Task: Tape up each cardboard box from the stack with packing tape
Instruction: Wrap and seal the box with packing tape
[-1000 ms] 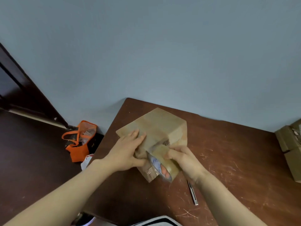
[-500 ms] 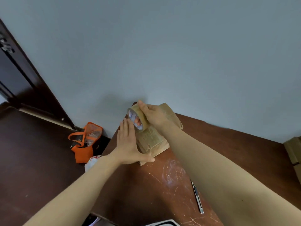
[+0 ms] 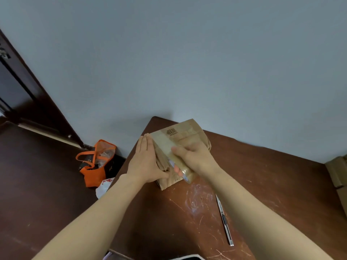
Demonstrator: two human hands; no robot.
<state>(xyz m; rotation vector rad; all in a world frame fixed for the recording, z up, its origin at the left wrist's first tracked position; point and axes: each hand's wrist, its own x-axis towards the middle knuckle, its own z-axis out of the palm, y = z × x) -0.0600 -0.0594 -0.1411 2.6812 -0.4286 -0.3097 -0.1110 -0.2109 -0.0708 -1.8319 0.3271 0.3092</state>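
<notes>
My right hand (image 3: 195, 158), gripping the tape roll (image 3: 185, 172), has dragged it from the box (image 3: 180, 136)'s far edge toward frame centre, laying a strip, while my flat left hand (image 3: 145, 162) steadies it.

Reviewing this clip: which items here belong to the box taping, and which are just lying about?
In use: cardboard box, tape roll, left hand, right hand.
Lying about: utility knife on the table, orange bag, more boxes at right edge.
</notes>
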